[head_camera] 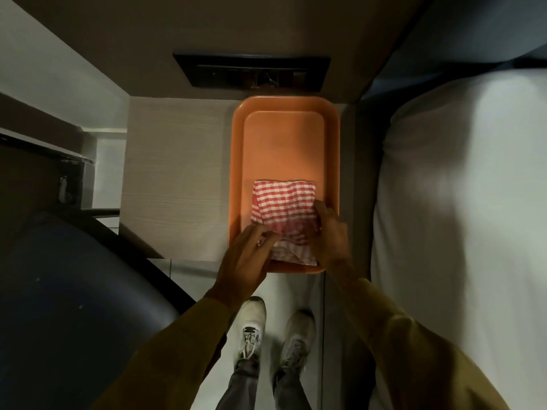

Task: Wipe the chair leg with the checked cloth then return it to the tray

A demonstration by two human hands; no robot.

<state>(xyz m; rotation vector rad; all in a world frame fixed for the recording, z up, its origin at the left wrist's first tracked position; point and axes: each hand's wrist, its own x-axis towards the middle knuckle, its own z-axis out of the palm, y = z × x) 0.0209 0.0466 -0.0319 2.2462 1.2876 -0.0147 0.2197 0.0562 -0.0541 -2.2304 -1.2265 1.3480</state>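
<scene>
A red-and-white checked cloth point(282, 205) lies folded in the near half of an orange tray point(284, 137) on a pale wooden bedside table. My left hand point(247, 254) rests flat on the cloth's near left corner, fingers spread. On the cloth's right edge my right hand point(330, 232) has its fingers curled over the fabric. A dark chair point(68, 291) with a black metal frame point(142, 241) stands at the lower left; its legs are hidden from this angle.
A white bed point(458, 217) fills the right side, close against the table. A black socket panel point(251, 71) is set in the wall behind the tray. My feet in white shoes point(251, 327) stand on the light floor between chair and bed.
</scene>
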